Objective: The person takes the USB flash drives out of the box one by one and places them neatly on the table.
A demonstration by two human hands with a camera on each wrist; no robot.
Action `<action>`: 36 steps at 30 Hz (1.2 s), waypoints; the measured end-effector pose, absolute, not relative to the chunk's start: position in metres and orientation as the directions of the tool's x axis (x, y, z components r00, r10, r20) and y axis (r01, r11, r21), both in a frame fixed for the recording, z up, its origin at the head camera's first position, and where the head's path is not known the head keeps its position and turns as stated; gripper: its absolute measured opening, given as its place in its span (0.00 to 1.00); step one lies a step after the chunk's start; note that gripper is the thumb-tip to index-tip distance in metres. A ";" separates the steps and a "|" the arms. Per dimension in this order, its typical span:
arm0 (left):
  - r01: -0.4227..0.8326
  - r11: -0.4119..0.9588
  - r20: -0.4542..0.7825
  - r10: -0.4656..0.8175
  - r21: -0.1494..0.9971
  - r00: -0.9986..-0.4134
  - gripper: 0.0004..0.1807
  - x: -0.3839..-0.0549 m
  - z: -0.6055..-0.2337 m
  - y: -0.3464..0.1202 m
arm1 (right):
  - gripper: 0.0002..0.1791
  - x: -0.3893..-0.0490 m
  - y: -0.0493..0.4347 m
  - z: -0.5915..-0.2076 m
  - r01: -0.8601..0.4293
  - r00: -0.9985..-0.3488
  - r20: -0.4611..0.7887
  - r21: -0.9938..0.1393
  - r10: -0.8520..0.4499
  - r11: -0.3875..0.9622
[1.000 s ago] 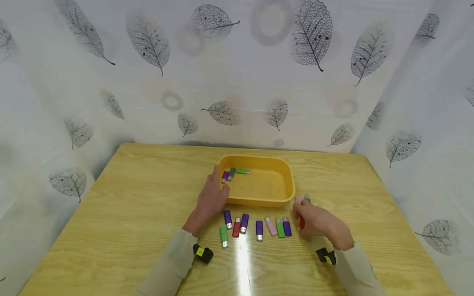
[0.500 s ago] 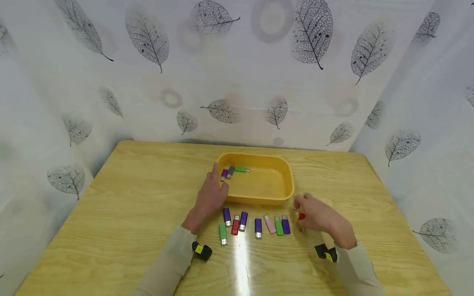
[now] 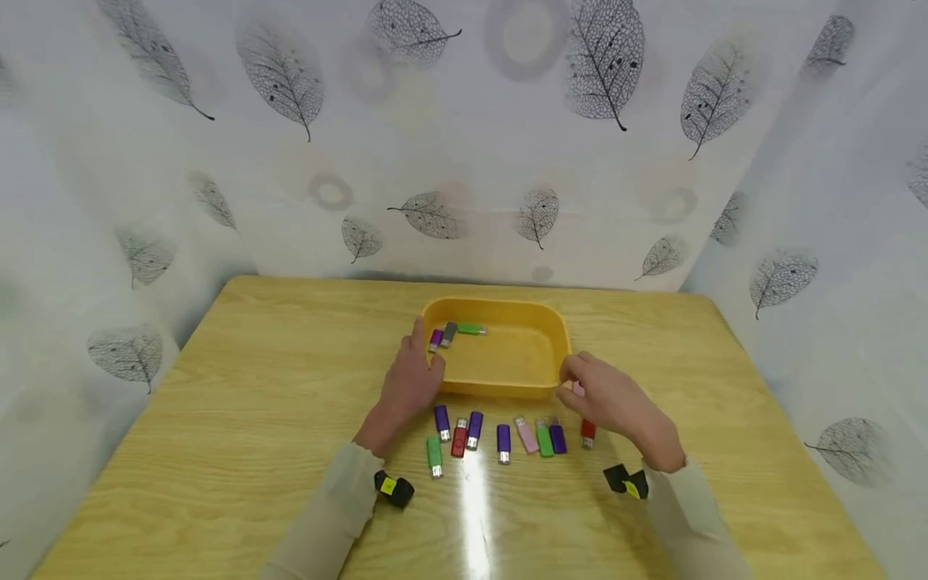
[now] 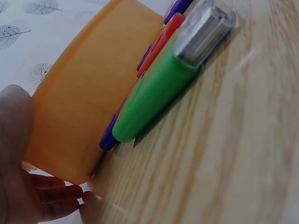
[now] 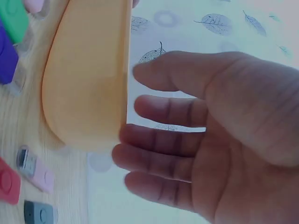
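Note:
My left hand (image 3: pixel 412 379) rests at the left end of a yellow plastic tray (image 3: pixel 500 390), index finger straight along the side and thumb at the front corner. In the left wrist view, its fingertips lie by the tray's end wall. At the opposite end, my right hand (image 3: pixel 609 393) is by the front right corner; the right wrist view shows its fingers spread loosely with nothing held. Below that hand lie a red USB stick (image 3: pixel 588 433), a pink USB stick (image 5: pixel 43 178) and a grey USB stick (image 5: pixel 37 213); the grey one is hidden in the head view.
Inside the tray, at its left, are a purple (image 3: pixel 436 339), a grey (image 3: pixel 449 334) and a green USB stick (image 3: pixel 471 329). Several more, including a green one (image 3: pixel 434 456) and a purple one (image 3: pixel 503 443), lie before it on the wooden table (image 3: pixel 275 354). A leaf-patterned curtain (image 3: pixel 471 145) surrounds the table.
My right hand has lifted off the sticks at the right and moved up and left to the tray's corner, uncovering the red one. My left hand has stayed at the tray.

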State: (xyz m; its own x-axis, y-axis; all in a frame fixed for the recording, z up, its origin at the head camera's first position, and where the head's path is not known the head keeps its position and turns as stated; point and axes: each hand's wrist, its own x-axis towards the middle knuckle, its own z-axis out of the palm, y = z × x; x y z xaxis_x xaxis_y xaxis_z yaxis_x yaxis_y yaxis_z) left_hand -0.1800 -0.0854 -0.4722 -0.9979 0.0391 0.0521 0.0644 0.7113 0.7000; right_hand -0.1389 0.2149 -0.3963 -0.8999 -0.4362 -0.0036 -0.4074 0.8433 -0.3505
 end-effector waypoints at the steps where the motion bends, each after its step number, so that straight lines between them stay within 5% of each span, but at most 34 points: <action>1: 0.062 0.712 0.054 0.034 0.700 -0.998 0.41 -0.180 -0.472 -0.086 | 0.08 -0.141 0.213 -0.395 -0.413 -0.898 0.009 -0.356 -0.439 0.838; 14: 0.060 0.692 0.057 0.026 0.720 -0.998 0.42 -0.181 -0.471 -0.086 | 0.19 -0.193 0.158 -0.406 -0.514 -0.828 -0.019 -0.376 -0.561 0.771; 24: 0.054 0.700 0.042 0.035 0.712 -0.999 0.42 -0.181 -0.469 -0.085 | 0.30 -0.223 0.122 -0.428 -0.380 -0.869 -0.110 -0.477 -0.483 0.793; 36: 0.056 0.712 0.054 0.024 0.700 -0.998 0.42 -0.181 -0.471 -0.085 | 0.38 -0.237 0.097 -0.448 -0.295 -0.897 -0.173 -0.453 -0.407 0.841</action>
